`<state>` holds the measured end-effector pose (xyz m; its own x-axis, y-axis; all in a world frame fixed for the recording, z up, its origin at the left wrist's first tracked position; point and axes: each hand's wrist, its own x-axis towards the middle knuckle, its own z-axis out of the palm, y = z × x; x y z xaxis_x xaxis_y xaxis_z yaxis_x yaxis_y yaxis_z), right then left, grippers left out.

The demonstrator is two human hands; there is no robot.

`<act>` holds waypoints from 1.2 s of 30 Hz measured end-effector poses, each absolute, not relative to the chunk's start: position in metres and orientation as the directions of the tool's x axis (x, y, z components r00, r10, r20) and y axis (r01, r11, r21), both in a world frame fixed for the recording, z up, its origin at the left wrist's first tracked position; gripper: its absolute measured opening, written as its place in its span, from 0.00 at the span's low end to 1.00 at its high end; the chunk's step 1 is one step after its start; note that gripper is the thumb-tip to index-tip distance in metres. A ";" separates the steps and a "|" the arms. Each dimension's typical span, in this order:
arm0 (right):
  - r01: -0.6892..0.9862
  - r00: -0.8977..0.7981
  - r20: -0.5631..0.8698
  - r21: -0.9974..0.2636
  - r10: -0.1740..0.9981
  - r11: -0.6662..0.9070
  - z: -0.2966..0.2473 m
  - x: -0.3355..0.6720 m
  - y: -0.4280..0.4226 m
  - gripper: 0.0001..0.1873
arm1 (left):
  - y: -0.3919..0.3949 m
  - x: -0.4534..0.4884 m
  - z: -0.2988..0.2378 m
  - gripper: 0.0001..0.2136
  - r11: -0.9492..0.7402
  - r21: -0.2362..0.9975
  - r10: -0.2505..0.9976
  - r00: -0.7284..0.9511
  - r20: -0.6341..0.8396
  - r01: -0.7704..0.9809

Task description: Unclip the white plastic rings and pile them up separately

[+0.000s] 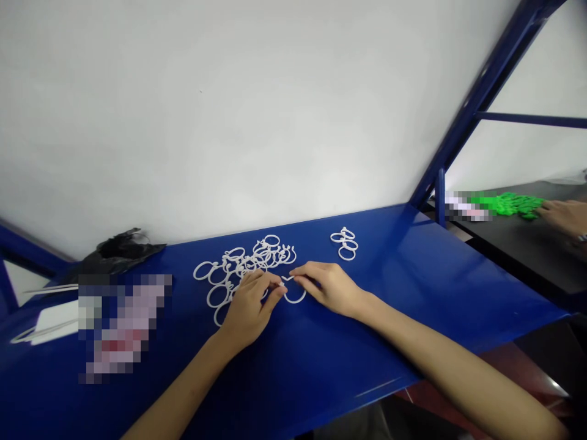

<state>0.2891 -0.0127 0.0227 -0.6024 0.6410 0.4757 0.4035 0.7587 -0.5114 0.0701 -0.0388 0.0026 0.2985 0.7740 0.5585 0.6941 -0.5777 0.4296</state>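
Between my two hands is a white plastic ring (295,300) with a small opening at its top. My left hand (250,305) pinches the ring's left end between thumb and fingertips. On the other side, my right hand (328,285) is closed on its right end. A loose heap of similar white rings (217,275) lies behind and to the left of my left hand, which hides part of it. Several more white rings (347,252) form a small group beyond my right hand.
The blue table (413,293) meets a white wall. At its left lie a black plastic bag (119,253), a white card (57,321) and a blurred-out packet. A blue metal post (458,128) rises at the right. Past it, another person's hand (566,217) touches green pieces (513,205).
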 end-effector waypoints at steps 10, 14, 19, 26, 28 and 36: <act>0.296 -0.750 0.366 -0.559 0.551 0.775 0.026 0.289 -0.016 0.10 | -0.038 0.069 -0.004 0.11 -0.602 0.362 0.740 0.326 0.589 0.712; 0.264 -0.785 0.394 -0.486 0.479 0.833 0.027 0.290 -0.022 0.15 | -0.044 0.073 0.000 0.16 -0.680 0.308 0.673 0.399 0.623 0.666; 0.341 -0.781 0.364 -0.433 0.508 0.834 0.025 0.289 -0.019 0.15 | -0.040 0.075 0.000 0.12 -0.651 0.260 0.697 0.427 0.576 0.713; 0.676 -0.511 0.426 -0.338 0.747 0.655 0.022 0.316 0.017 0.13 | -0.029 0.068 -0.005 0.06 -0.570 0.218 0.777 0.433 0.458 0.792; 0.805 -0.357 0.429 -0.308 0.829 0.507 0.023 0.333 0.028 0.13 | -0.030 0.066 -0.006 0.07 -0.561 0.221 0.795 0.445 0.413 0.798; 0.959 -0.071 0.355 -0.232 0.932 0.162 0.020 0.362 0.050 0.08 | -0.033 0.065 -0.006 0.07 -0.543 0.258 0.821 0.441 0.363 0.799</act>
